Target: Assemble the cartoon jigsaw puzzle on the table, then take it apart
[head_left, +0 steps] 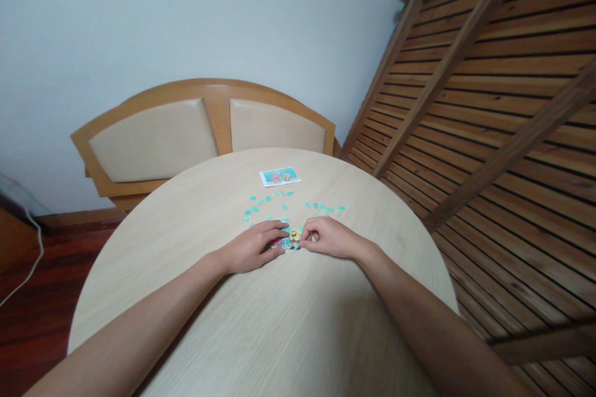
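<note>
A partly assembled jigsaw puzzle with a yellow cartoon figure lies on the round table. My left hand rests over its left side, fingers stretched out and apart, covering part of the picture. At the puzzle's right edge, my right hand has thumb and index finger pinched together on a puzzle piece, mostly hidden by the fingertips. Loose turquoise puzzle pieces are scattered beyond the left hand. More loose pieces form a rough row beyond the right hand.
A picture card with a matching cartoon scene lies farther back on the table. Behind the table stands a wooden headboard with cream panels. A slatted wooden frame leans at the right. A white cable hangs at the left.
</note>
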Action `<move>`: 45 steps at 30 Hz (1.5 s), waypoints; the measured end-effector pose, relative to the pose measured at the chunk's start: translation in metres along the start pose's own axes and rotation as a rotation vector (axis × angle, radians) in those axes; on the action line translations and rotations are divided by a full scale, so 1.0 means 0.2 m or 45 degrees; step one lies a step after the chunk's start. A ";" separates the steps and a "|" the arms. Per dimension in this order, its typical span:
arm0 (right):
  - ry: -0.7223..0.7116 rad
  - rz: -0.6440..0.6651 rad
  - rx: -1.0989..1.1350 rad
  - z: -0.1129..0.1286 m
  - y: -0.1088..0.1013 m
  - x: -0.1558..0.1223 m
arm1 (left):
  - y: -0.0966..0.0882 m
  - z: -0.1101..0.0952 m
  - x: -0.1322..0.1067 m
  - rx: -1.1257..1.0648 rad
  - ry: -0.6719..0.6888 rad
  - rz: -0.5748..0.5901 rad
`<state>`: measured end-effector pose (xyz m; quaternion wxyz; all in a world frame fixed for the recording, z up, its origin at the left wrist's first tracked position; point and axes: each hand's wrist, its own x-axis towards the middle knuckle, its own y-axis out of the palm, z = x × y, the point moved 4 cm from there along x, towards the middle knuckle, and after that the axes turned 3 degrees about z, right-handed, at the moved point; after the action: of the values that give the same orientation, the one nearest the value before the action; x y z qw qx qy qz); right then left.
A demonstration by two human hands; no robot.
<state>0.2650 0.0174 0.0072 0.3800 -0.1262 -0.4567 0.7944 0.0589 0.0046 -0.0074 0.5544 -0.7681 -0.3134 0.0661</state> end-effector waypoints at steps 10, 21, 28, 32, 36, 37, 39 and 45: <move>0.185 -0.386 -0.224 -0.18 -0.11 -0.03 | 0.00 -0.01 -0.01 0.049 0.016 0.020; 0.446 -0.346 -0.453 -0.29 -0.06 -0.05 | -0.01 -0.01 -0.01 0.038 0.045 0.012; 0.272 -0.328 -0.381 -0.25 -0.07 -0.04 | -0.01 -0.02 -0.01 0.018 0.054 0.003; 0.134 -0.259 -0.274 -0.21 -0.09 -0.04 | -0.01 -0.02 -0.01 0.033 0.055 0.019; 0.046 -0.210 -0.194 -0.18 -0.09 -0.03 | -0.02 -0.02 -0.01 0.022 0.064 0.018; 0.037 -0.222 -0.191 -0.18 -0.10 -0.03 | -0.02 -0.03 -0.01 0.014 0.069 0.015; 0.026 -0.253 -0.199 -0.17 -0.10 -0.04 | -0.02 -0.03 -0.01 0.004 0.080 0.017; 0.019 -0.227 -0.196 -0.18 -0.09 -0.04 | -0.01 -0.03 -0.01 0.016 0.105 0.036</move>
<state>0.2974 0.0396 0.0007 0.4416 -0.1198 -0.5229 0.7192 0.0587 -0.0004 -0.0040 0.5707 -0.7710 -0.2792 0.0442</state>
